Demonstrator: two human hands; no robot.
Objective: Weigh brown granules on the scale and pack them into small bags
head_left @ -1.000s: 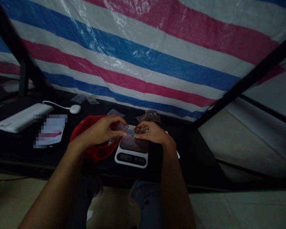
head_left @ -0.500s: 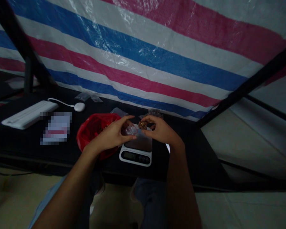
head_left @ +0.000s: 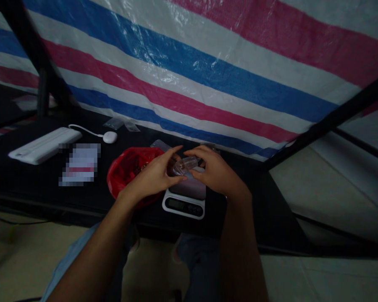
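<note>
A small transparent plastic bag (head_left: 183, 165) is pinched between my left hand (head_left: 151, 175) and my right hand (head_left: 216, 170), just above a white digital kitchen scale (head_left: 184, 204). Something dark shows inside the bag, too small to identify. The brown lump seen earlier is not separately visible. My left hand's wrist passes in front of a red plastic bag (head_left: 129, 172) holding brownish pieces, partly hidden by that hand.
The black table holds a white oblong device (head_left: 44, 145), a round white puck (head_left: 110, 137) on a cable, a pixelated paper (head_left: 80, 164) and several small transparent bags (head_left: 114, 123). A striped tarpaulin (head_left: 189, 75) hangs behind the table.
My hands have come together over the scale. The brown lump in my right hand is no longer seen apart, and both hands now pinch the transparent bag. The view has tilted slightly.
</note>
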